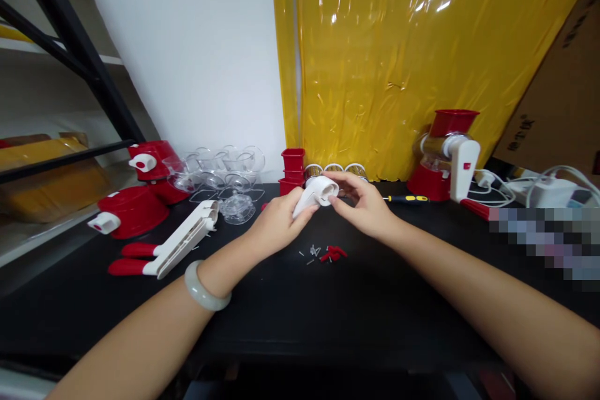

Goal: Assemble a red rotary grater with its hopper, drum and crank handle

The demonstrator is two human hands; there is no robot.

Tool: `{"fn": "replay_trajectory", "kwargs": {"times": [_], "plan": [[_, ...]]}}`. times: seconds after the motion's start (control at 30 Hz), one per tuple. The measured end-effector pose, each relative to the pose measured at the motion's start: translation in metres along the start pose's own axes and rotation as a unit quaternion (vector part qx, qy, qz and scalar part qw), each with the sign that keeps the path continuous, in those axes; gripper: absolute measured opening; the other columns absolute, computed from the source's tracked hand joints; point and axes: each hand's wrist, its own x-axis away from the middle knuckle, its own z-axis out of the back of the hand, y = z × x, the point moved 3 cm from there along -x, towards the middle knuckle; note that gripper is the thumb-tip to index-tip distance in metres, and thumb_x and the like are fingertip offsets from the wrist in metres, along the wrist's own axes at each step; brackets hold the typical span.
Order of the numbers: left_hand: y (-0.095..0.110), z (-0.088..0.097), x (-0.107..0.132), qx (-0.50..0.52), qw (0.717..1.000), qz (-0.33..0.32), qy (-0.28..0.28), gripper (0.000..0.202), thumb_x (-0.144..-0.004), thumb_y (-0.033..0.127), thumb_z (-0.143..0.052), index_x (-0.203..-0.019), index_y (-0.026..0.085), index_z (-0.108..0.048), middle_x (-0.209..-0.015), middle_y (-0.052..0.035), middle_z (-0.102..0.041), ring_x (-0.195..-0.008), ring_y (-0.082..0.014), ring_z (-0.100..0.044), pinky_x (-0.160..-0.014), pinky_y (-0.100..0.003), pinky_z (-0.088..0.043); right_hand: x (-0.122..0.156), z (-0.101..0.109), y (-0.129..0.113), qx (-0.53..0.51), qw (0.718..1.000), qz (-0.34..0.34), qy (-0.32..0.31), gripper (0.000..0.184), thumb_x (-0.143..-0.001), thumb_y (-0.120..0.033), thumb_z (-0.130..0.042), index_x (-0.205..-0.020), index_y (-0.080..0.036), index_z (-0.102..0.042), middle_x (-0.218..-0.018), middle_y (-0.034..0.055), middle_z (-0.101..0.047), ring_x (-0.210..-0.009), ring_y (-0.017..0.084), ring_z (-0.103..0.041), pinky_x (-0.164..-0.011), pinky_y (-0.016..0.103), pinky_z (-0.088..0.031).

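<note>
Both my hands hold a white plastic crank handle [322,190] above the black table. My left hand [276,222] is wrapped round its arm, and a bit of red shows behind the knuckles. At the hollow round end, the thumb and fingers of my right hand [368,207] sit on either side of the rim. Under my hands lie loose screws [313,252] and several small red plastic parts [334,254]. Two more white crank handles with red grips [180,244] rest side by side to the left.
Red bases [135,209] stand at the left, beside clear plastic housings [229,172]. Red hoppers [293,169] and metal grater drums [334,169] are at the back, near a screwdriver [407,199]. An assembled rotary grater [445,156] and white cables [497,190] are at right.
</note>
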Motion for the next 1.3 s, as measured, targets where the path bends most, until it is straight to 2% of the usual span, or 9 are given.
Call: {"fn": "replay_trajectory", "kwargs": {"times": [0.17,0.3,0.43,0.73,0.93,1.07,1.3], "plan": [[-0.005,0.005,-0.003,-0.033,0.999,-0.015,-0.026,0.027,-0.092,0.043,-0.049,-0.091,0.018,-0.058,-0.079,-0.003,-0.067,-0.066,-0.0156,-0.061,-0.061,-0.027,-0.039,-0.005,0.008,0.005,0.014,0.997,-0.045,-0.054,0.046,-0.077,-0.025,-0.072,-0.122,-0.021,-0.062,-0.121,0.0086,-0.069,-0.105,0.02,-0.068,-0.096,0.039,-0.055],[-0.007,0.007,-0.005,-0.044,0.997,-0.013,-0.058,0.03,-0.092,0.045,-0.049,-0.099,0.019,-0.064,-0.081,-0.0029,-0.069,-0.069,-0.016,-0.062,-0.063,-0.027,-0.04,-0.006,0.011,0.005,0.065,0.994,-0.059,-0.058,0.045,-0.074,-0.024,-0.074,-0.118,-0.02,-0.066,-0.119,0.0085,-0.07,-0.1,0.02,-0.07,-0.094,0.039,-0.055],[-0.007,0.008,-0.006,-0.055,0.995,-0.011,-0.08,0.032,-0.092,0.045,-0.05,-0.099,0.019,-0.066,-0.078,-0.0031,-0.069,-0.067,-0.0159,-0.062,-0.062,-0.027,-0.04,-0.007,0.013,0.004,0.093,0.992,-0.062,-0.062,0.041,-0.073,-0.026,-0.075,-0.113,-0.019,-0.07,-0.113,0.0079,-0.072,-0.099,0.02,-0.07,-0.095,0.039,-0.055],[-0.01,0.008,-0.005,-0.06,0.993,-0.006,-0.104,0.034,-0.091,0.048,-0.05,-0.101,0.02,-0.067,-0.08,-0.0032,-0.07,-0.067,-0.0156,-0.063,-0.061,-0.026,-0.04,-0.005,0.013,0.005,0.149,0.984,-0.043,-0.084,0.04,-0.074,-0.024,-0.075,-0.114,-0.018,-0.07,-0.109,0.0081,-0.074,-0.094,0.02,-0.07,-0.09,0.037,-0.056],[-0.01,0.007,-0.005,-0.054,0.993,-0.003,-0.108,0.034,-0.091,0.048,-0.05,-0.099,0.02,-0.067,-0.08,-0.0032,-0.071,-0.065,-0.0153,-0.063,-0.058,-0.025,-0.04,-0.004,0.011,0.008,0.145,0.984,-0.048,-0.09,0.039,-0.074,-0.023,-0.073,-0.113,-0.018,-0.069,-0.106,0.008,-0.073,-0.091,0.019,-0.069,-0.087,0.037,-0.055],[-0.006,0.007,-0.005,-0.047,0.993,-0.004,-0.106,0.032,-0.09,0.046,-0.051,-0.097,0.019,-0.068,-0.075,-0.0026,-0.07,-0.062,-0.0151,-0.062,-0.056,-0.024,-0.038,-0.003,0.009,0.01,0.138,0.984,-0.043,-0.101,0.038,-0.073,-0.021,-0.072,-0.111,-0.019,-0.067,-0.103,0.007,-0.072,-0.09,0.019,-0.069,-0.087,0.036,-0.055],[-0.005,0.006,-0.006,-0.048,0.993,-0.013,-0.11,0.028,-0.088,0.043,-0.054,-0.091,0.019,-0.069,-0.068,-0.001,-0.068,-0.058,-0.0147,-0.061,-0.054,-0.024,-0.036,-0.002,0.006,0.011,0.186,0.976,-0.018,-0.112,0.036,-0.072,-0.02,-0.072,-0.107,-0.018,-0.064,-0.099,0.0061,-0.072,-0.087,0.018,-0.068,-0.083,0.035,-0.055]]}}
